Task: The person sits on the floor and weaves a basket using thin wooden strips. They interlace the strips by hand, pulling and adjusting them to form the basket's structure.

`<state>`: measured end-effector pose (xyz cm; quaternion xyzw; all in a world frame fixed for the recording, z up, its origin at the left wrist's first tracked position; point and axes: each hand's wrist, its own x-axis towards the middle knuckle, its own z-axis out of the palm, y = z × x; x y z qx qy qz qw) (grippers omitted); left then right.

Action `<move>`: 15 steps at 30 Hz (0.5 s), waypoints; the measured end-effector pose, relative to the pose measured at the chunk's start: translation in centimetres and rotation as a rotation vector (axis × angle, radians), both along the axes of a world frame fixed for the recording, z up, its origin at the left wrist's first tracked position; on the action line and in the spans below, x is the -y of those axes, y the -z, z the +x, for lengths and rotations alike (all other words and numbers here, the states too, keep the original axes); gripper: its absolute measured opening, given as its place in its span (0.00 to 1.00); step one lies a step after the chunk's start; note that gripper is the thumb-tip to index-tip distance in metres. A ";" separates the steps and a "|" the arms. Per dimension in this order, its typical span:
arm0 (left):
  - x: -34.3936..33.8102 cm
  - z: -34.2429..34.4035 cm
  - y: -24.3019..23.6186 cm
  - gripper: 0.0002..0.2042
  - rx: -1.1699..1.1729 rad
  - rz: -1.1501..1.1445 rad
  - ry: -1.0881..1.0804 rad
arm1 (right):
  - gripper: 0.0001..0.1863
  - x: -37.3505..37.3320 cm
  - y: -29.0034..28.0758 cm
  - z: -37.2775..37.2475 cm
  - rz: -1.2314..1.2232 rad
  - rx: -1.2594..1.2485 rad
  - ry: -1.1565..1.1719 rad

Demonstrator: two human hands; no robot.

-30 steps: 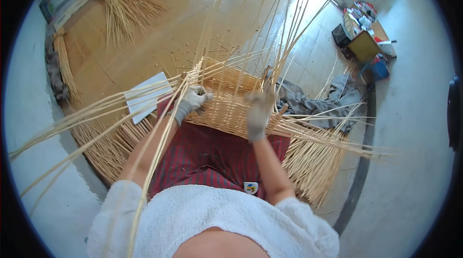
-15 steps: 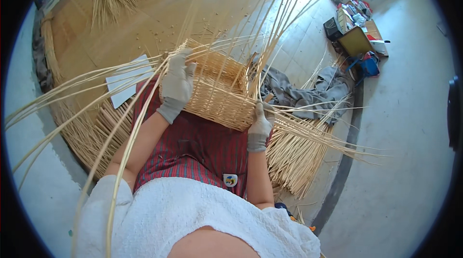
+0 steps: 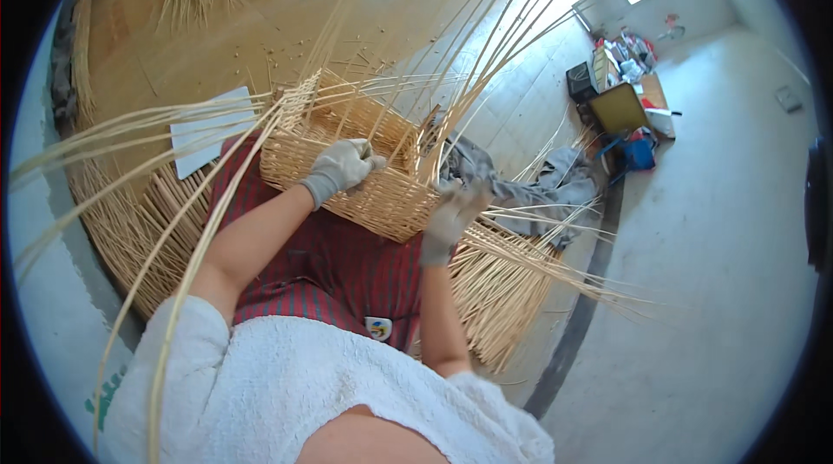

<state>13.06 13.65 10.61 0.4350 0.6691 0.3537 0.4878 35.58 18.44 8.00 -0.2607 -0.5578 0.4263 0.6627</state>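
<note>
A person sits with a half-woven wicker basket (image 3: pixel 347 165) resting on their lap, over a red striped cloth (image 3: pixel 330 264) that covers the knees. The basket lies tilted, its woven wall facing the camera and its unfinished rim bristling with long pale cane stakes (image 3: pixel 486 65) that fan upward and to both sides.

The left hand (image 3: pixel 340 167), in a grey work glove, lies on the basket's woven side near the rim, its fingers curled closed around cane at that edge. The right hand (image 3: pixel 453 212), also gloved, is at the basket's right corner, closed around a cluster of stakes where they leave the weave; how tight the grip is cannot be told, since the hand is slightly blurred.

Just right of the basket a bundle of loose cane (image 3: pixel 503 282) spreads across the floor beside the person's knee, and a crumpled grey cloth (image 3: pixel 529 182) lies behind it. To the left, a white sheet of paper (image 3: pixel 208 130) rests on a round wooden platform (image 3: pixel 217 22), with more cane (image 3: pixel 139 221) laid along its curved edge. Far off at the upper right stand a dark box (image 3: pixel 580 81) and a blue container (image 3: pixel 640 152) among clutter by the wall.
</note>
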 end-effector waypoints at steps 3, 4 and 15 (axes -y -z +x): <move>-0.2 -0.3 -0.2 0.21 0.056 0.063 0.041 | 0.15 1.8 0.7 3.6 -0.354 0.053 0.006; -0.7 -0.5 0.0 0.21 -0.163 0.132 -0.039 | 0.14 3.2 -0.6 3.3 -0.469 0.094 0.052; 0.8 5.2 0.0 0.37 -0.461 0.778 0.088 | 0.14 -1.5 -2.5 9.3 -0.525 0.312 0.246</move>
